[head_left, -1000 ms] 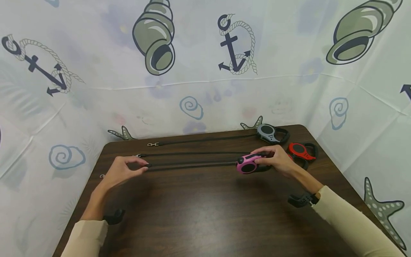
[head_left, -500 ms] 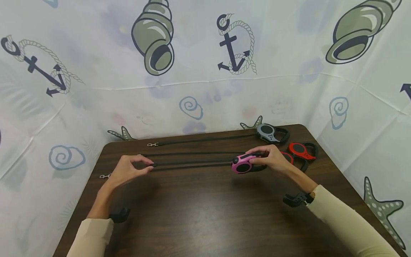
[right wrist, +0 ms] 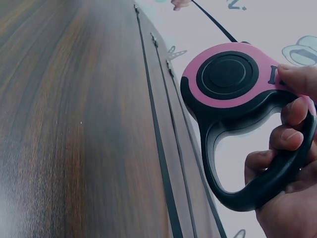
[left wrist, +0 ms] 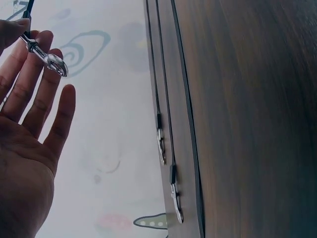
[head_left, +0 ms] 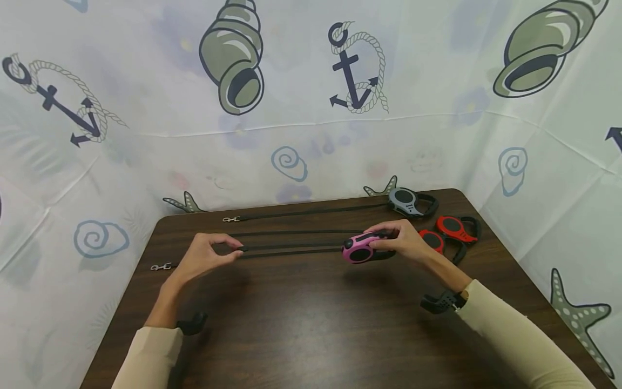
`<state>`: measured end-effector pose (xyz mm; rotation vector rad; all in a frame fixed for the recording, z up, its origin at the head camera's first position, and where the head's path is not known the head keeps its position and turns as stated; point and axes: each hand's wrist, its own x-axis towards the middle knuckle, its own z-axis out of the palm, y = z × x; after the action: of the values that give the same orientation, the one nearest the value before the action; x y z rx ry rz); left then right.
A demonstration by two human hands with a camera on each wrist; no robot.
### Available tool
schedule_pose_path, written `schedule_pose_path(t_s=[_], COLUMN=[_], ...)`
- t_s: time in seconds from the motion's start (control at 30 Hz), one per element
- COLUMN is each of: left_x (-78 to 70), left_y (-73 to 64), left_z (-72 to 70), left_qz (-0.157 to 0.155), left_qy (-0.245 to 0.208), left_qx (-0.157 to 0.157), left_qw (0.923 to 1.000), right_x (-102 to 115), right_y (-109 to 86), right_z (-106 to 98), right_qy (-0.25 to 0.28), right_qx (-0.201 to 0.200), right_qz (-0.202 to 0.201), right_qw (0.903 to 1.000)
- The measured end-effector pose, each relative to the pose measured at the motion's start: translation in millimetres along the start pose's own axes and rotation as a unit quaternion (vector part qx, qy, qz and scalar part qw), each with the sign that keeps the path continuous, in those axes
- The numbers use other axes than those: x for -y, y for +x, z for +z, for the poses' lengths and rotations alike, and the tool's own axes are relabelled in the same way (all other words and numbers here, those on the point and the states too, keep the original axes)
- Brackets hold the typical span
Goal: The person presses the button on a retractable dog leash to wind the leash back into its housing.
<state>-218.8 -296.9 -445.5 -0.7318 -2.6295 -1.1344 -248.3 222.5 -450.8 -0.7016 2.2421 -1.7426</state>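
Observation:
My right hand (head_left: 403, 241) grips a pink retractable dog leash (head_left: 358, 248) by its black loop handle, fingers curled through it in the right wrist view. The black strap of this leash runs left across to my left hand (head_left: 204, 256). There the thumb and index finger pinch the strap end just above its silver snap hook (left wrist: 52, 62); the other fingers are spread behind the hook. Both hands are raised above the brown table (head_left: 311, 324). In the head view the pinched hook is hidden by the left hand.
A grey retractable leash (head_left: 404, 201) lies at the back right, its strap stretched left to a silver snap hook (head_left: 231, 219). Two red leashes, one farther back (head_left: 455, 228) and one nearer (head_left: 432, 240), lie at the right, straps also stretched left. A patterned cloth (head_left: 311, 151) hangs behind the table.
My left hand has moved right with the strap end, uncovering a snap hook on the table. My right hand has shifted slightly left with the pink leash, revealing more of the nearer red one.

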Motion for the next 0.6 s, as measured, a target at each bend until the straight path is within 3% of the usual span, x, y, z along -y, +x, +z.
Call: schedule_pose_path(t_s=[0.6], left_x=[-8.8], left_y=[13.7], left_z=[17.6], left_qz=[0.031], left_qy=[-0.037], left_qx=[0.004], left_qw=[0.9988], right_x=[1.8], right_y=[10.3], right_z=[17.3], right_qy=[0.014], right_qx=[0.01], right_qz=[-0.018], right_qw=[0.9997])
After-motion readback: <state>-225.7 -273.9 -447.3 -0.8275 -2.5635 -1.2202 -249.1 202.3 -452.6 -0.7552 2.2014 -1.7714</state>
